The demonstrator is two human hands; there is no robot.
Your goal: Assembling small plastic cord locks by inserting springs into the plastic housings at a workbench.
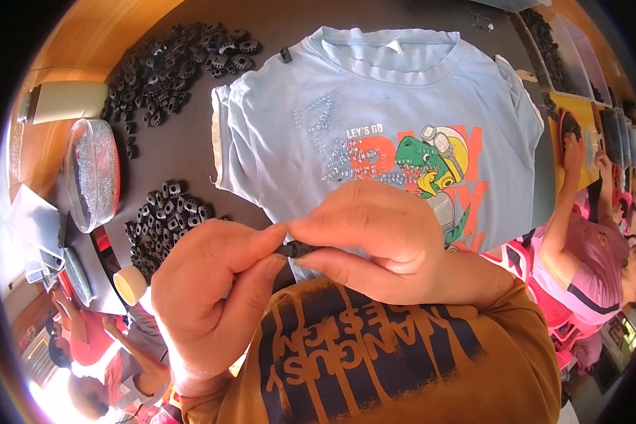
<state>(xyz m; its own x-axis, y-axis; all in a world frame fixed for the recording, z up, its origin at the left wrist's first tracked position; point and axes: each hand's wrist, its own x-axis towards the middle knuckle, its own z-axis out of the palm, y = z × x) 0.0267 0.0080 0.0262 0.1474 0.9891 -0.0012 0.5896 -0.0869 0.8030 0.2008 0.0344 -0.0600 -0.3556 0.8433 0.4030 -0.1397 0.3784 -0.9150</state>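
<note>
Close in front of my chest, both hands meet over a small black plastic part [302, 249]. My right hand [378, 230] pinches it between thumb and bent forefinger. My left hand [208, 283] has its thumb and fingertip closed at the part's left end; whether a tiny metal piece is also between them is hidden. Beyond the hands a light blue T-shirt [261, 134] with a dinosaur print lies spread on the table. Many small shiny metal pieces [350, 159] are scattered on its front, left of the print.
A big pile of black parts [162, 78] lies far left, a smaller pile [166, 222] nearer my left hand. A round clear dish [92, 177] of metal pieces stands left, with a cream cup [130, 285] nearer me. Co-workers sit at right [586, 261] and lower left [131, 374].
</note>
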